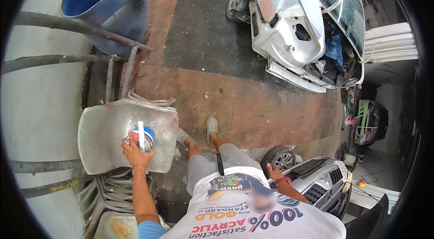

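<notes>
- Gripping a blue-and-silver can [150,137], the left hand [138,154] is curling around its near left side, fingers and thumb slightly spread against it.
- That can is sitting on a pale grey panel [101,135], with a white handle [141,131] showing over its top.
- Right hand [274,172] is hanging near a loose-looking wheel [284,160]; honestly can't tell what its fingers are doing.
- Beyond the feet, a beat-up white car [287,35] is sitting opposite a blue bin [124,17].

The dirty seat [104,135] is under a round silver and blue can [147,142]; I can't tell if they touch. On the bumpy brown and black floor [253,108] stand a big blue tub [120,22] and a pale car [289,22].
</notes>
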Tool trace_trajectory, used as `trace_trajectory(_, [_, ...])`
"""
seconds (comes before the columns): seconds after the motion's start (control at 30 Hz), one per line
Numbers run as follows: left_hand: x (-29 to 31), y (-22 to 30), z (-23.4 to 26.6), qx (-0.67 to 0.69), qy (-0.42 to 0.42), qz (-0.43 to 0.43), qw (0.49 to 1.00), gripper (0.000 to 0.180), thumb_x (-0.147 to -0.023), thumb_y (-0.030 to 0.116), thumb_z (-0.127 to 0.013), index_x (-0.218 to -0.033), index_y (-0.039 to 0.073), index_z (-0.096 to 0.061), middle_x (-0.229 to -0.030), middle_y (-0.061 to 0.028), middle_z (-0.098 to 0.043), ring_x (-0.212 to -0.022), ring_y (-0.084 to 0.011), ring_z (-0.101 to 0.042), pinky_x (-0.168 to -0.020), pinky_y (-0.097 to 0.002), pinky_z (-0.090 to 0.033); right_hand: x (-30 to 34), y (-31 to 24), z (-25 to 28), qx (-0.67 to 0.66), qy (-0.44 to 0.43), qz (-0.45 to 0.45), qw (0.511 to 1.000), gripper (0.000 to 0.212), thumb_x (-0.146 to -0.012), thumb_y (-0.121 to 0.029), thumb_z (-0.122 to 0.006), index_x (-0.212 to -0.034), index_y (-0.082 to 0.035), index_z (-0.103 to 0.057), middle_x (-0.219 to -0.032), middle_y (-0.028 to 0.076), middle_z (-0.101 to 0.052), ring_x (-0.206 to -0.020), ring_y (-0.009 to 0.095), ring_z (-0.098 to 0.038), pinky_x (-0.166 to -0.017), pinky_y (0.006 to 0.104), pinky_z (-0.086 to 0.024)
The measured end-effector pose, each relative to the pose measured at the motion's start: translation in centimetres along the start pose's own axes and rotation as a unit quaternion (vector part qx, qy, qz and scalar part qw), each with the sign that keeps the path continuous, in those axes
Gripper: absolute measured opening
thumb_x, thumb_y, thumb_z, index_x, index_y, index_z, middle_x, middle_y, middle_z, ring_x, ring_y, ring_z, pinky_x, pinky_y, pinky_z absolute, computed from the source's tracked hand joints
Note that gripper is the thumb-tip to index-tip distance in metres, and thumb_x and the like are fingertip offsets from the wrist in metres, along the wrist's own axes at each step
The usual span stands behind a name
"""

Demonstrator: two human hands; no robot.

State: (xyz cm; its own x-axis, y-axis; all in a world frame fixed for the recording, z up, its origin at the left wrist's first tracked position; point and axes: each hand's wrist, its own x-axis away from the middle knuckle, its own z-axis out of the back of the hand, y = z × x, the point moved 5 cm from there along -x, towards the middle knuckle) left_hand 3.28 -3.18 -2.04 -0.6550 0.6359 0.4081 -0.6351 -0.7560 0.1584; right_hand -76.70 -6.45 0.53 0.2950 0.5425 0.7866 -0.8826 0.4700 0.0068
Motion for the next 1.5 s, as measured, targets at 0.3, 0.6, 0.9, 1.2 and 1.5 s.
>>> trace_trajectory(0.3, [-2.4, -2.9, -0.8, 0.029, 0.006, -0.01, 1.0, 0.158, -0.056, 0.046, -0.108, -0.183, 0.034, -0.015, -0.173, -0.033, -0.029, -0.164, -0.0519, -0.027, -0.13, -0.0726, -0.028, -0.4, -5.6, -3.6, -0.043, -0.077, 0.014, 0.996, 0.077, -0.112, -0.073, -0.053, -0.127, 0.0, -0.073, -0.104, 0.014, -0.079, -0.084, 0.027, -0.074, -0.078, 0.043, -0.06])
trace_trajectory(0.6, [-2.6, -5.6, 0.1, 0.028, -0.02, 0.084, 0.996, 0.157, -0.06, 0.055, -0.106, -0.183, 0.034, -0.01, -0.174, -0.0317, -0.024, -0.162, -0.0544, -0.029, -0.122, -0.086, -0.028, -0.8, -9.7, -0.6, -0.022, -0.053, 0.043, 0.997, 0.071, -0.113, -0.06, -0.062, -0.139, 0.005, -0.071, -0.115, 0.016, -0.08, -0.096, 0.023, -0.075, -0.084, 0.0369, -0.061])
trace_trajectory(0.9, [4.9, 4.8, -0.8, 0.086, -0.042, -0.026, 0.995, 0.156, -0.061, 0.054, -0.105, -0.184, 0.025, -0.013, -0.173, -0.0358, -0.026, -0.161, -0.059, -0.027, -0.126, -0.0752, -0.031, 1.5, -13.3, 0.5, 0.003, -0.073, 0.059, 0.996, 0.063, -0.115, -0.053, -0.064, -0.141, 0.004, -0.07, -0.121, 0.018, -0.08, -0.107, 0.025, -0.074, -0.096, 0.0388, -0.057])
trace_trajectory(1.2, [-3.0, 8.8, -17.0, 0.228, -0.112, 0.201, 0.946, 0.16, -0.066, 0.061, -0.103, -0.183, 0.028, 0.001, -0.176, -0.0381, -0.017, -0.161, -0.0623, -0.026, -0.129, -0.0708, -0.031, 0.6, -10.2, 1.2, 0.037, -0.076, 0.074, 0.994, 0.057, -0.116, -0.045, -0.065, -0.146, 0.003, -0.067, -0.135, 0.022, -0.078, -0.124, 0.031, -0.073, -0.108, 0.0415, -0.055])
trace_trajectory(1.5, [-6.8, 9.0, -20.7, 0.158, -0.057, 0.259, 0.951, 0.154, -0.069, 0.063, -0.101, -0.184, 0.027, -0.005, -0.18, -0.0321, -0.021, -0.163, -0.0565, -0.029, -0.131, -0.0657, -0.033, 2.2, -3.6, 1.4, 0.017, -0.08, -0.034, 0.996, 0.059, -0.112, -0.055, -0.065, -0.14, -0.003, -0.067, -0.101, 0.018, -0.08, -0.093, 0.032, -0.078, -0.084, 0.0446, -0.06])
